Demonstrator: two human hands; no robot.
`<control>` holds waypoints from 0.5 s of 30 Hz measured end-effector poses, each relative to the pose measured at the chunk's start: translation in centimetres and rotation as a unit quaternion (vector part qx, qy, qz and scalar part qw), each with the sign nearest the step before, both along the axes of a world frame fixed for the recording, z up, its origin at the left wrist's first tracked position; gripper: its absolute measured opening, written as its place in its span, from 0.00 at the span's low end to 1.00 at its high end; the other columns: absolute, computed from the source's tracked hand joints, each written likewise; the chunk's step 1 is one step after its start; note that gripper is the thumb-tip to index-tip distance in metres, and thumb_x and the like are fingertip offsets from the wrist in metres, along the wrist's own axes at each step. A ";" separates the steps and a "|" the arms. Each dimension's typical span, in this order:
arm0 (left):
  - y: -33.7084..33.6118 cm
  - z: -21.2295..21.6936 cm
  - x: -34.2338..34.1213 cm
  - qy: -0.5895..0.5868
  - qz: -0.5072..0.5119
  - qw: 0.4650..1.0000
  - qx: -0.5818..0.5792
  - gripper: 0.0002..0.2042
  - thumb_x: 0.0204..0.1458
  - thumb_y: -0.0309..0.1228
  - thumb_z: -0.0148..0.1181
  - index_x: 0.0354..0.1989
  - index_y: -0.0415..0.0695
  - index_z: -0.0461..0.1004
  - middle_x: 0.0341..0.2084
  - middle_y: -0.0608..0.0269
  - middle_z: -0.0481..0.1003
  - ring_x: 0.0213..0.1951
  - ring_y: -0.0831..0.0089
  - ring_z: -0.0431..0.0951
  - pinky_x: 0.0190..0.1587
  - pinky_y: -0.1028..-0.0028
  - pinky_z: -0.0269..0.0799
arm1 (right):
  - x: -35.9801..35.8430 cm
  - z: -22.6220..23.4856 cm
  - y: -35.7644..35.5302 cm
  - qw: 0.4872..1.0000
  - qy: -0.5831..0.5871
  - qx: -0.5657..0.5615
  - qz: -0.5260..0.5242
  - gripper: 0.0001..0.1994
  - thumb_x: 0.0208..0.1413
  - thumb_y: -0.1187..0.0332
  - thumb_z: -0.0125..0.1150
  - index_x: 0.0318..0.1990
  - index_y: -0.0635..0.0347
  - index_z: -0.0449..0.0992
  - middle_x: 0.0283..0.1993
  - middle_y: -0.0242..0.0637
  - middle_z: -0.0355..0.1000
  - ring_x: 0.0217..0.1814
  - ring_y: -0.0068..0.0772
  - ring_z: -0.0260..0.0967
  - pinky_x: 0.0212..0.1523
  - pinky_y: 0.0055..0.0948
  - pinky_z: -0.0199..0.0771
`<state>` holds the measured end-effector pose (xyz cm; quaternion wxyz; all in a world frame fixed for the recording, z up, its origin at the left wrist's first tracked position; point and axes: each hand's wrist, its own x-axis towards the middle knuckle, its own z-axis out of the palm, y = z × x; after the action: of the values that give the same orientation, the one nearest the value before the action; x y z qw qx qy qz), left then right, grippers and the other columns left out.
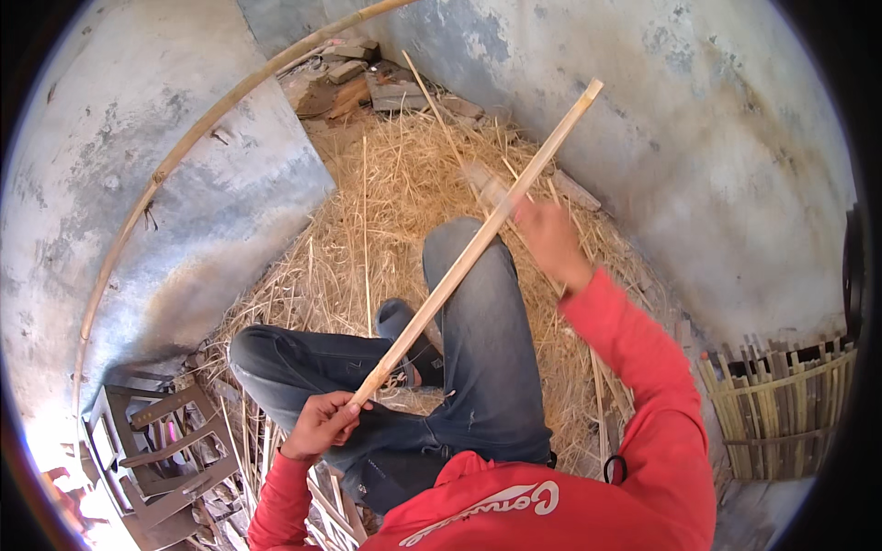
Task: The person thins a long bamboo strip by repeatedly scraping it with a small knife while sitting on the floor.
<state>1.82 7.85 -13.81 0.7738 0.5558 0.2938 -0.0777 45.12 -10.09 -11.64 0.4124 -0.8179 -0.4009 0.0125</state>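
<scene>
Red shirt (602,514) nearest, you sit with a long pale strip (459,269) slanting across your raised knee (450,241).

Your left hand (323,425) is closed round the strip's lower end; your right hand (551,239) is blurred beside its upper half, and whether it grips the strip or the blurred shape (485,184) just beyond cannot be told. From your left hand the strip runs to the upper right, above straw-coloured shavings (395,220). It looks like split bamboo or wood: probably light, stiff, a little slippery, with edges that may splinter. The lower end seems a sound hold, by its flat faces.
</scene>
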 end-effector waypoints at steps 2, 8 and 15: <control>-0.1 0.3 -0.2 -0.005 0.000 1.000 0.008 0.12 0.70 0.30 0.53 0.52 0.33 0.76 0.20 0.74 0.64 0.18 0.87 0.58 0.19 0.81 0.50 | 4.5 1.5 0.3 0.990 -0.011 0.040 -0.134 0.33 0.72 0.45 0.45 0.25 0.69 0.74 0.15 0.46 0.60 0.18 0.41 0.56 0.26 0.49 0.59; -0.5 0.5 0.5 0.010 0.009 1.000 -0.012 0.13 0.70 0.31 0.54 0.52 0.33 0.76 0.20 0.74 0.64 0.18 0.87 0.58 0.20 0.81 0.50 | -4.0 -0.1 -0.7 0.998 -0.054 -0.026 0.023 0.30 0.72 0.46 0.46 0.29 0.64 0.80 0.16 0.50 0.66 0.17 0.49 0.63 0.26 0.48 0.65; -1.0 0.1 0.3 0.009 0.006 1.000 -0.008 0.13 0.70 0.31 0.54 0.52 0.34 0.77 0.20 0.74 0.64 0.18 0.87 0.58 0.20 0.82 0.51 | 2.9 1.8 -1.7 0.990 -0.034 -0.018 -0.134 0.22 0.72 0.53 0.48 0.40 0.62 0.82 0.22 0.55 0.69 0.20 0.52 0.64 0.27 0.44 0.67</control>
<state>2.17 6.87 -13.66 0.7758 0.5474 0.3035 -0.0802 47.99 -11.79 -9.81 0.3816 -0.8714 -0.3015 -0.0636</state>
